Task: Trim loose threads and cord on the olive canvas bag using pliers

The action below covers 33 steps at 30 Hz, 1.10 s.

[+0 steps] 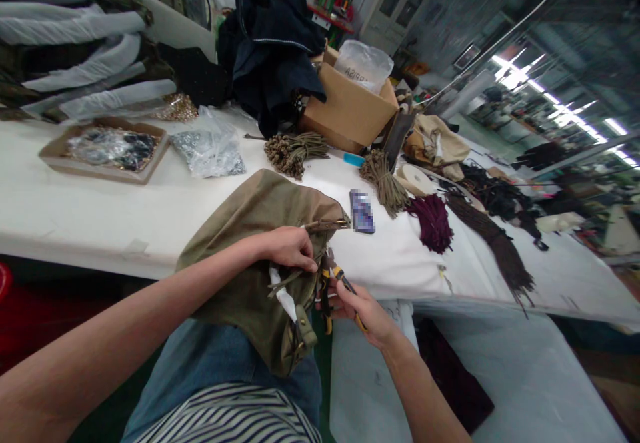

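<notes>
An olive canvas bag point(235, 230) lies half on the white table edge and half over my lap. My left hand point(293, 248) is closed on the bag's upper edge, by a strap with a brass buckle point(340, 223). In my right hand point(363, 310) are pliers point(337, 275) with yellow and black handles, their handles spread and their jaws close to the bag's edge. A strip of white tissue point(285, 303) and a thin olive cord hang from the bag below my left hand. A strap end with metal fittings point(301, 343) hangs at the bag's lower side.
On the white table point(100, 210) are a shallow box of hardware point(145, 171), a plastic bag of metal parts point(210, 153), olive cord bundles point(295, 150), a phone point(363, 211) and purple cords point(433, 223). A cardboard box point(345, 106) stands behind. Pale bins point(370, 376) stand below right.
</notes>
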Available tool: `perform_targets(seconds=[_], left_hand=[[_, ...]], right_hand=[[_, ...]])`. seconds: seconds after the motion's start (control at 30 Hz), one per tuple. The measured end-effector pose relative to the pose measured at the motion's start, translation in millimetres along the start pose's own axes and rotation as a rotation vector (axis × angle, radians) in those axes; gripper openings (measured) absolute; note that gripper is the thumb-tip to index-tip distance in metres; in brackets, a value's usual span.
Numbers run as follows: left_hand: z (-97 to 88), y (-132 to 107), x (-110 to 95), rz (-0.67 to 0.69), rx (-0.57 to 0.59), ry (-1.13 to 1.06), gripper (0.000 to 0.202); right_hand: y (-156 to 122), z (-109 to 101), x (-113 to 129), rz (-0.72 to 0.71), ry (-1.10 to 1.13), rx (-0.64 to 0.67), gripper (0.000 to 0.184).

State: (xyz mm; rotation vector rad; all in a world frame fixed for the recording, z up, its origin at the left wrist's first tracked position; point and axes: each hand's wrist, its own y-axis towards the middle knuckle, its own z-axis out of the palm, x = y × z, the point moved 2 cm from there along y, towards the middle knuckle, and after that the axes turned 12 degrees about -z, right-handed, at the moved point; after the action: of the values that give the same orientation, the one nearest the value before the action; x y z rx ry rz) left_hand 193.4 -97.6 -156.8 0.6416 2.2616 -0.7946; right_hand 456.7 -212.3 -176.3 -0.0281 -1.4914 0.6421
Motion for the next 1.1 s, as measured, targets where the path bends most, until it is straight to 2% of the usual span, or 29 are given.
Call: perform_targets(seconds=[0.67,1.1], left_hand=[[1.6,-1,-2,-0.001,-0.002,0.075,0.037],[1.8,-2,-3,-0.006,-0.004,0.089,0.04]], right_hand=[[1,3,5,0.046,0.064,-0.011,0.064],[6,1,-4,0.007,0.218,0.049,0.052]])
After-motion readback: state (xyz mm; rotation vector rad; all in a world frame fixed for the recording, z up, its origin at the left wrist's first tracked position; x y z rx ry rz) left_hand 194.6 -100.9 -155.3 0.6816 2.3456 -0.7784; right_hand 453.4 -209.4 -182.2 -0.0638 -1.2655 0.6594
